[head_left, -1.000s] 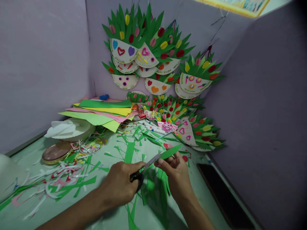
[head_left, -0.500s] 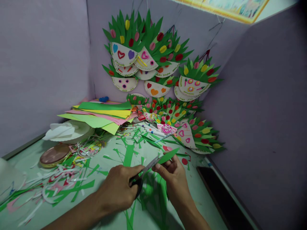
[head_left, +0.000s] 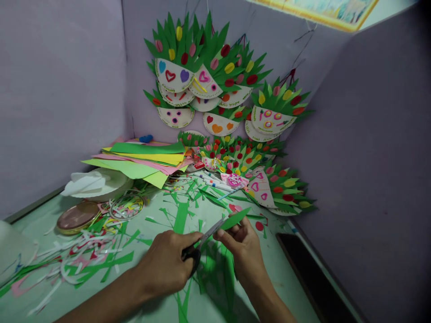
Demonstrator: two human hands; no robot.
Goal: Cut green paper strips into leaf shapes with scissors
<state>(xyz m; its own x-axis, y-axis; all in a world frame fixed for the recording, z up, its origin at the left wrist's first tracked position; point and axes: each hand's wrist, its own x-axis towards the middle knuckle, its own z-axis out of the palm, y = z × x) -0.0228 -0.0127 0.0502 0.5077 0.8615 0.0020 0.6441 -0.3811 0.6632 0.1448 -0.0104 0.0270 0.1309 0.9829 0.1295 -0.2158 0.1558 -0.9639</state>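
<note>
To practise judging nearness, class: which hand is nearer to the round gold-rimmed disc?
Left. The left hand is rightward of the disc; the right hand is farther right, beyond the scissors.

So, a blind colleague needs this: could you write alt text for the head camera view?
The left hand holds black-handled scissors at a pointed green paper strip pinched in the right hand, above a pale table strewn with paper scraps. Behind, decorated half-plates with green paper leaves hang on the wall.
</note>
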